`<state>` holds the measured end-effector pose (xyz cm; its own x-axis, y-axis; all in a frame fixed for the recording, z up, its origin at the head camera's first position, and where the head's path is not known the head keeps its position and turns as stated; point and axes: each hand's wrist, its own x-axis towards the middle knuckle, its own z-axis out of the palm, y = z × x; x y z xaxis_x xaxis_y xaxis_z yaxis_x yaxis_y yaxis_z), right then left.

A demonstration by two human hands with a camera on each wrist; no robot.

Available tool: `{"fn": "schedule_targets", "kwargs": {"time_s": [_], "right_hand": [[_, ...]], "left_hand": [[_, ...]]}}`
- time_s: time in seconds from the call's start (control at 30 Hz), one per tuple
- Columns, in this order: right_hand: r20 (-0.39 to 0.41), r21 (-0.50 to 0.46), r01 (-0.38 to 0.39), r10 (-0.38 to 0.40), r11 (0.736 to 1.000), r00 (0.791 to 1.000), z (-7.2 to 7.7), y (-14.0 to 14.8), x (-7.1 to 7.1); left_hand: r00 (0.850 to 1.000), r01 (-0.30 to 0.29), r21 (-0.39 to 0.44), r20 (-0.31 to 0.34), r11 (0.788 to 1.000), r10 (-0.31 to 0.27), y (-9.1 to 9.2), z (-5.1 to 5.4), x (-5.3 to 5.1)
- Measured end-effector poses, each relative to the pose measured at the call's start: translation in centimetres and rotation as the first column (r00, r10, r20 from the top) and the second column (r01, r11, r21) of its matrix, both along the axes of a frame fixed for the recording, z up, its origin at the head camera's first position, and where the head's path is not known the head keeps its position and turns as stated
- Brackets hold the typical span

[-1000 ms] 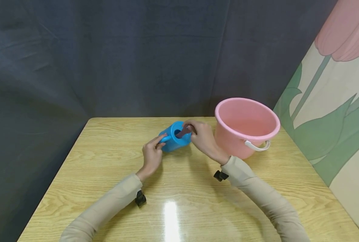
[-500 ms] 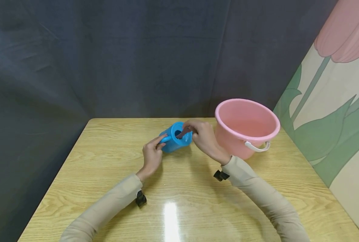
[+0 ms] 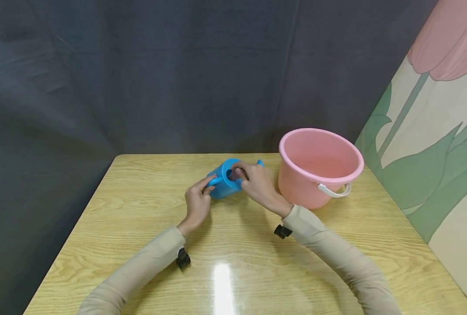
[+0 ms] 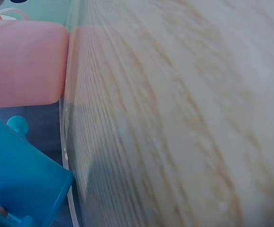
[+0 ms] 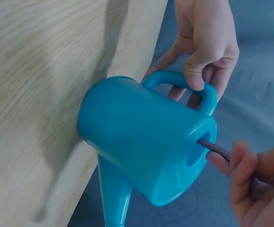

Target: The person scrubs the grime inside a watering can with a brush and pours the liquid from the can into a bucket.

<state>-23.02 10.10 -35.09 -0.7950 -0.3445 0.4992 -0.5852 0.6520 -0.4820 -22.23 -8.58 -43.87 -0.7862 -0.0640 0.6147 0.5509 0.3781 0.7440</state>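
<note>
A blue watering can stands at the back middle of the table, its opening facing up. My left hand grips the can's handle, thumb over the loop in the right wrist view. My right hand pinches a thin brownish-purple thing whose far end goes down into the can's opening. That inner end is hidden, and I cannot tell its kind. The spout points away from the handle; its rounded end shows behind my right hand. In the left wrist view, the can appears at the lower left.
A pink bucket with a white handle stands just right of the can, near my right forearm. The wooden table ends at a dark curtain behind. A wall with painted flowers borders the right side.
My right hand has moved left and slightly down, closer over the can's opening. Less of the brownish-purple thing shows, and the spout's end has come into sight. The left hand stays put.
</note>
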Motion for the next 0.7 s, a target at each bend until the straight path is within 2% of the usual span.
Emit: {"fn": "schedule_targets", "kwargs": {"time_s": [0.13, 0.23, 0.4, 0.57, 0.7], "right_hand": [[0.019, -0.044, 0.019, -0.018, 0.999, 1.000, 0.6, 0.4, 0.1], [-0.025, -0.072, 0.019, -0.021, 0.997, 0.999, 1.2, 0.8, -0.1], [-0.078, -0.060, -0.044, 0.039, 0.997, 0.996, 1.7, 1.4, -0.2], [-0.069, 0.017, -0.095, 0.096, 0.995, 0.993, 1.2, 1.2, -0.2], [-0.051, 0.034, -0.075, 0.077, 0.997, 0.996, 0.4, 0.9, -0.3]], "left_hand": [[1.000, 0.000, 0.013, -0.002, 1.000, 0.000, -0.1, -0.2, 0.0], [1.000, 0.000, 0.016, 0.004, 1.000, 0.000, -0.1, -0.3, -0.1], [1.000, 0.022, 0.009, 0.003, 1.000, -0.023, 0.0, -0.2, 0.0], [0.999, 0.034, 0.000, -0.024, 0.999, -0.034, 0.1, -0.2, 0.1], [1.000, 0.029, 0.009, -0.012, 1.000, -0.029, 0.1, -0.4, 0.1]]}}
